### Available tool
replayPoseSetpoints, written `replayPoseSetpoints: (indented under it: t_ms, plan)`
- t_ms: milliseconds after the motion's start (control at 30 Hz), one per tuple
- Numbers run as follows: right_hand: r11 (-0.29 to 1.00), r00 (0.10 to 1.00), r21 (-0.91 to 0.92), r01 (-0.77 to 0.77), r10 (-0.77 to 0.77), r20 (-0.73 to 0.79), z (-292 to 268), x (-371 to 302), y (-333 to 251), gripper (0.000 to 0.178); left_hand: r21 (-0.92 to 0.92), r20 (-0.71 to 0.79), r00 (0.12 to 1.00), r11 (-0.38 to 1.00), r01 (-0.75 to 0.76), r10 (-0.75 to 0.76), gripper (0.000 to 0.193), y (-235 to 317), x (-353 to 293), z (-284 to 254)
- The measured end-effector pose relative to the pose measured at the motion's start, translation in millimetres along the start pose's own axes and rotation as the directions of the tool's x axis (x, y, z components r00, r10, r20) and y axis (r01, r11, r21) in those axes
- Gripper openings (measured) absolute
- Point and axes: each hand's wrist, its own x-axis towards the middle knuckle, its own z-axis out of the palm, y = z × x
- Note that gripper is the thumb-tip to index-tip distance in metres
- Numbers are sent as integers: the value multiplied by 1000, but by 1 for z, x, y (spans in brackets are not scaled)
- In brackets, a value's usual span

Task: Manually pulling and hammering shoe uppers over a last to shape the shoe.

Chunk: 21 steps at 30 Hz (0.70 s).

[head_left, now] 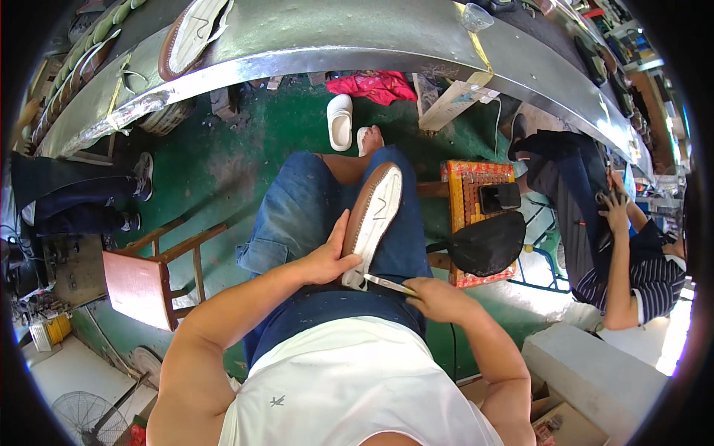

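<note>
A brown shoe upper with a white underside [375, 215] lies across my thighs, underside up and toe pointing away from me. My left hand [328, 258] is closed around its left side near the heel, thumb over the white underside. In my right hand [439, 299] is a slim metal hand tool [388, 284]; its exact kind is too small to make out. The tool's tip meets the heel end, where some loose white material sticks out. My right fingers wrap round the tool's rear end.
Ahead runs a metal-topped workbench [357, 37] bearing a similar brown shoe [195, 37]. To my right, a beaded seat [465, 186] holds a phone [500, 198] and a black pouch [487, 244]. A wooden stool [137, 286] stands left. A co-worker [632, 275] sits at right.
</note>
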Motion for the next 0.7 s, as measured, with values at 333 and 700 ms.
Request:
replayPoseSetpoints:
  t_ms: [333,700]
  plan:
    - [777,947,570,-267,322,5,-40,24,15,23,-362,-88,986,927,102,-143,53,29,93,-28]
    - [417,912,814,-406,248,328,-80,64,33,24,-288,-171,982,957,32,-84,48,30,95,-9]
